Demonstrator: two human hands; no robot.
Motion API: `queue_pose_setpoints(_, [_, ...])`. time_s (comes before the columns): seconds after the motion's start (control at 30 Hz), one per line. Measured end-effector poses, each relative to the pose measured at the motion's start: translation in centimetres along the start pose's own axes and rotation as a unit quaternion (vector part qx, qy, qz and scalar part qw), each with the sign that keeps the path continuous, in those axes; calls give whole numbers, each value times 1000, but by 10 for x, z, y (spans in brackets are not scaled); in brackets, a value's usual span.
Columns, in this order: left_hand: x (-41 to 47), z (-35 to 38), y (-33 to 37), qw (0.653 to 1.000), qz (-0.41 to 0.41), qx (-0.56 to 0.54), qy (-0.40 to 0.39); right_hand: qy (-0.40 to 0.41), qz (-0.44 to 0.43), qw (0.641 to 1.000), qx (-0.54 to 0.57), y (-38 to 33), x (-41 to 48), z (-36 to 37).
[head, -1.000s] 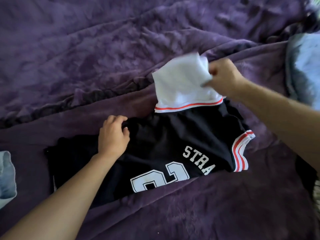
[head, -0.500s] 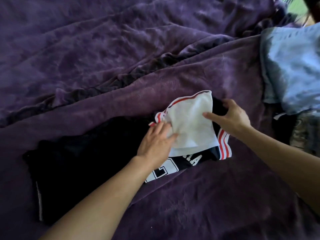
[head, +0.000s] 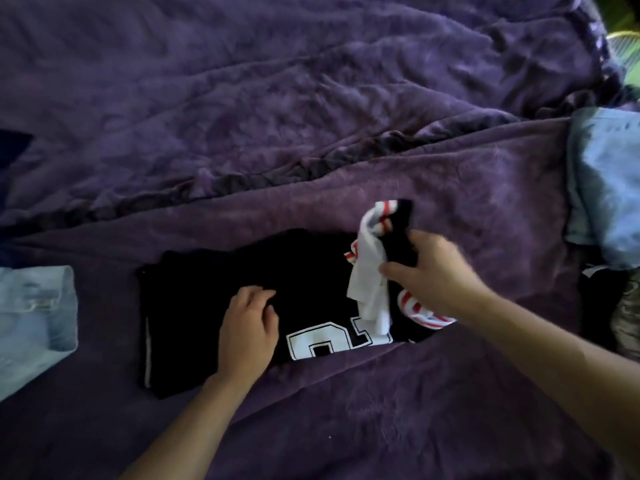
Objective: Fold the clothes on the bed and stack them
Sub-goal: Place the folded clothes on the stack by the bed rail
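The black jersey (head: 207, 306) lay on the bed (head: 311, 133). The right hand (head: 436, 275) had its fingers clenched round the bunched white end; the left hand (head: 247, 327) rested mid-cloth, grip unclear. Light, limp, likely slippery: best held at corners or hem.

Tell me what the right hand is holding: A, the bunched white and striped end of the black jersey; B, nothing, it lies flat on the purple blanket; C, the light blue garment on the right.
A: the right hand grips the bunched white, red-striped end of the black jersey, while the left hand rests on its flat part.
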State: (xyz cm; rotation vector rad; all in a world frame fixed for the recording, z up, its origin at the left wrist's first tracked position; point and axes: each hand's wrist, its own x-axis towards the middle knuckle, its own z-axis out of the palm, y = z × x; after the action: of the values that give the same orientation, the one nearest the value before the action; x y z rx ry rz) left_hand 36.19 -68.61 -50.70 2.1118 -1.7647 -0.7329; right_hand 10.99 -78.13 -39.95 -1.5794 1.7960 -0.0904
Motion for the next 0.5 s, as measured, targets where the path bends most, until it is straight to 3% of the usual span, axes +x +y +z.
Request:
queue_pose_setpoints(0.1, [-21,-14,-19,998,-53,-29,27,-101,-15,995,16,-34,11,59])
queue_pose_setpoints(0.17, [-29,-14,-27,994,-83,-50,41,-204,56,968,133,-44,22,102])
queue_pose_setpoints(0.23, [-35,-11,-30,991,-95,-69,59,-251,105,938,217,-43,31,132])
queue_pose_setpoints(0.3, [-39,-6,-24,992,-76,-67,79,-190,44,958,211,-33,34,139])
queue_pose_setpoints(0.37, [-42,4,-10,995,-14,-27,96,-17,-115,991,72,-15,36,128])
queue_pose_setpoints(0.43, [-43,19,9,995,65,30,71,92,-251,959,-95,2,42,114])
queue_pose_setpoints(0.5, [-50,44,20,985,134,106,-21,46,-293,926,-235,17,60,110])
